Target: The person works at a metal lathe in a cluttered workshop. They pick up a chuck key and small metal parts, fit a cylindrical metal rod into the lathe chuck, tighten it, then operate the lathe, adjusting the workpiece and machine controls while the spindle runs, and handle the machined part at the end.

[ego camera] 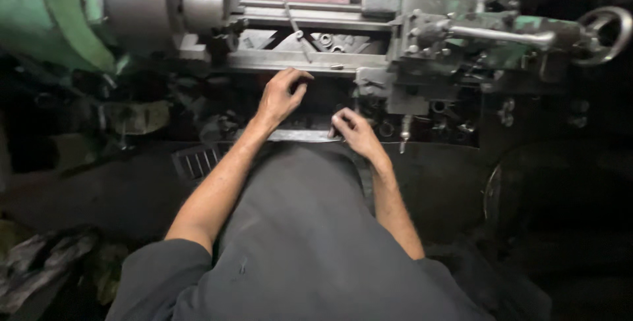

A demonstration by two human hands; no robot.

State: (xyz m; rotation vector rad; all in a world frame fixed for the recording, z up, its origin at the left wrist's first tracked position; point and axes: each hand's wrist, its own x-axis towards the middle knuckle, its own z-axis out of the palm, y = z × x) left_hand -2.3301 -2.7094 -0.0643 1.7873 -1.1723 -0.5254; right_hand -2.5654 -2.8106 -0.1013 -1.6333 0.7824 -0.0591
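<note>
We see our left hand [280, 96] curled loosely near the lathe bed rail [290, 62], while our right hand [355, 133] pinches the flat metal tray edge [300, 135] just below.

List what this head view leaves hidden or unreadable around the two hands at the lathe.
- Left hand: curled fingers hide whatever it pinches, if anything.
- Right hand: fingertips rest at a flat metal strip; the grip is too dark to judge.
- Handwheel: cut by the right edge.
- Space below the lathe bed: lost in shadow.

Green lathe headstock [46, 17] with steel chuck [142, 4], handwheel [606, 31] at far right, dark ribbed grille [198, 159] below
</note>
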